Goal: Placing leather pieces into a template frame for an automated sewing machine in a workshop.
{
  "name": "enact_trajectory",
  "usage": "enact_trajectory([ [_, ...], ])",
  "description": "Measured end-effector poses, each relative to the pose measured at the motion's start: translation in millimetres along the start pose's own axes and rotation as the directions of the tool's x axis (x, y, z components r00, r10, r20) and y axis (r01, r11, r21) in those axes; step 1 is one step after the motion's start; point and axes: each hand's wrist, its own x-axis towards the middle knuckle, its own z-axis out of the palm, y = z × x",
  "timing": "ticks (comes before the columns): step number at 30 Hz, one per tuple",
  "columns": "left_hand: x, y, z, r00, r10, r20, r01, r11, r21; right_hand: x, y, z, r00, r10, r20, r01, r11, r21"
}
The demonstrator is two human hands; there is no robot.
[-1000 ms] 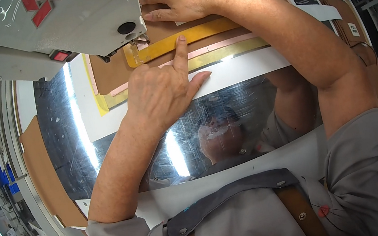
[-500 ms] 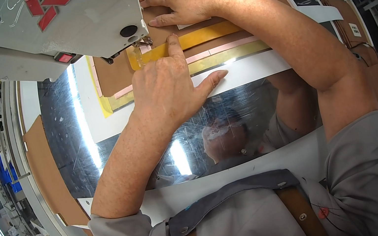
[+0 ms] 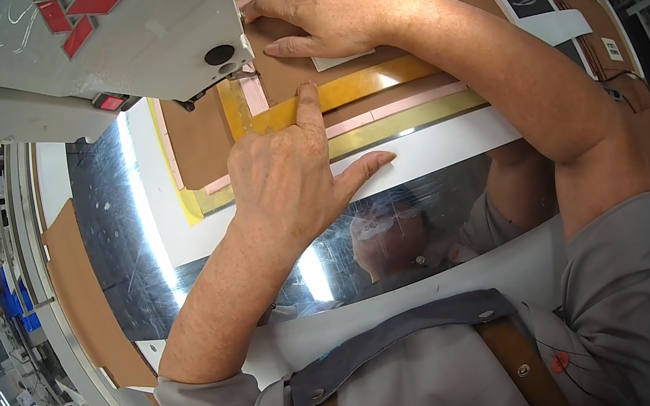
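Note:
My left hand [image 3: 280,178] has its index finger stretched onto a yellow strip-like frame [image 3: 381,77], thumb spread out to the side and the other fingers bent under. Beyond it, my right hand [image 3: 327,9] lies flat with fingers spread on a brown sheet [image 3: 282,77] inside that frame. A small white piece [image 3: 344,60] shows beneath the right palm, and a pink strip [image 3: 254,94] runs along the sheet's left side. Close to the frame's left corner is the underside of a sewing machine head [image 3: 109,41]. Its needle area is mostly hidden.
Under the frame lies a white sheet [image 3: 452,137] on a shiny, scratched metal plate [image 3: 444,196]. Brown board [image 3: 92,302] lines the left edge. At the right are a stack of brown sheets [image 3: 593,29] and a white strip [image 3: 545,28]. Other people work far left.
The yellow frame, brown sheet and white sheet have slid toward me. Both hands have come with them, still pressed on top. More of the frame's left corner shows beside the machine head.

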Motion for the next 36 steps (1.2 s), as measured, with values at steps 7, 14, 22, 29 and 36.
enact_trajectory([
  [7, -5.9, -8.7, 1.9, 0.984, 0.138, -0.113, -0.128, 0.988, 0.091, -11.4, -2.0, 3.6, 0.994, -0.08, -0.071, 0.084, 0.995, 0.049],
  [14, -20.1, -14.1, 13.4, 0.952, 0.224, -0.21, -0.214, 0.974, 0.067, -19.4, -7.2, 6.2, 0.984, -0.113, -0.137, 0.119, 0.992, 0.032],
  [22, -32.7, -12.3, 12.3, 0.965, 0.219, -0.146, -0.213, 0.975, 0.058, -31.8, -11.5, 4.9, 0.974, -0.149, -0.172, 0.166, 0.982, 0.087],
  [29, -42.1, -6.9, 10.6, 0.96, 0.249, -0.132, -0.237, 0.966, 0.1, -37.4, -15.9, -2.2, 0.963, -0.225, -0.146, 0.231, 0.973, 0.026],
  [36, -49.9, -2.6, 3.4, 0.96, 0.262, -0.104, -0.255, 0.964, 0.071, -50.3, -17.4, -14.4, 0.967, -0.251, -0.049, 0.252, 0.968, 0.001],
])
